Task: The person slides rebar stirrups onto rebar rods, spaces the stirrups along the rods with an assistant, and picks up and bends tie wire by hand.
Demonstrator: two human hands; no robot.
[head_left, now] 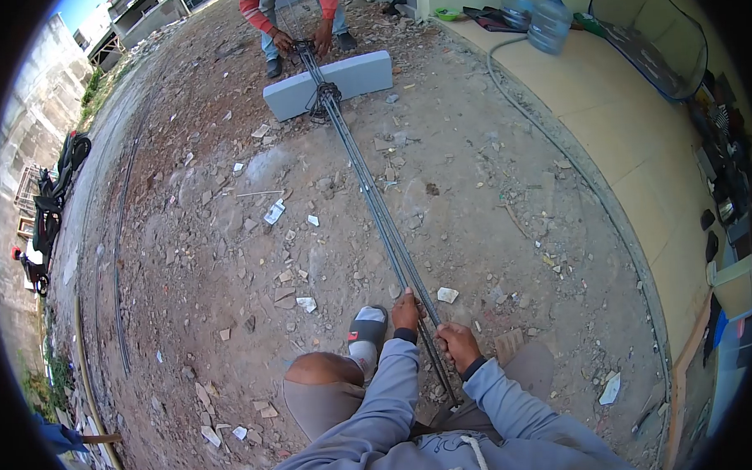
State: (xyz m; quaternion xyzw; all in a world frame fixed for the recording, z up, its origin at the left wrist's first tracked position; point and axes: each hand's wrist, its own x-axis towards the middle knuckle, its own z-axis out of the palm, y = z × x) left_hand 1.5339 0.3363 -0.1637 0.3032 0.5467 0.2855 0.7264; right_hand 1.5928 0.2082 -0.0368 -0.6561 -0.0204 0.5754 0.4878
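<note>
Long thin steel rebars [366,177] run from between my knees away to the far end of the yard. My left hand [406,310] is closed around the bars on their left side. A little nearer to me, my right hand [458,345] grips the right side, its fingers wrapped on a bar. Farther out, the bars lie across a pale grey block [366,74] standing on edge. A cluster of bent wire or steel ties [326,97] surrounds them at the block. My near ends of the bars are partly hidden by my arms.
Beyond the block, a co-worker in red sleeves [328,3] has both hands at the bars' far end. Stones and broken tile [275,211] litter the dirt. Blue water jugs [550,22] and a hose [546,125] are right; parked motorbikes [50,201] stand left.
</note>
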